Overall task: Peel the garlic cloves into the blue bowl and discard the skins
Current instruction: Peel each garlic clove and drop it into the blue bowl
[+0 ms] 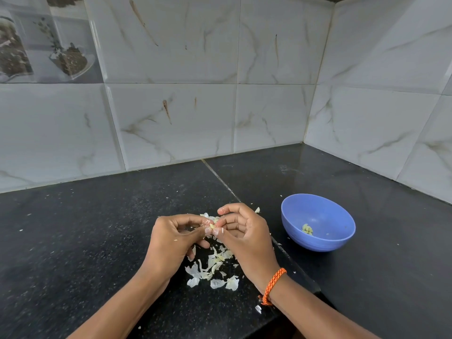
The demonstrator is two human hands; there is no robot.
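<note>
So the small pale garlic clove (212, 226) is right in the middle of my view, held up above the counter between both hands, and I can only see a sliver of it poking out between the fingertips. My left hand (171, 237) has its thumb and forefinger pinched onto the clove from the left, other fingers curled under. My right hand (241, 232) pinches it from the right side, thumb and fingertips closed tight on it, with the forefinger arched up over the top. Both grips are narrow, basically fingertip to fingertip with the clove squeezed in between. Bits of skin are stuck to the fingertips too.

Directly under the hands there's a scattered pile of thin white papery garlic skins (215, 270) lying on the black speckled stone countertop (85, 228), with a few more flakes just behind the hands and one stray piece near my right wrist. That wrist has a braided orange thread bracelet (274, 285) on it.

Off to the right, well apart from the skins, sits the round blue plastic bowl (337, 243) on the counter, upright, with a small cluster of peeled yellowish cloves (307, 229) at the bottom.

Behind everything is the glossy white marble-look tiled wall (171, 106), wrapping round the corner on the right.
</note>
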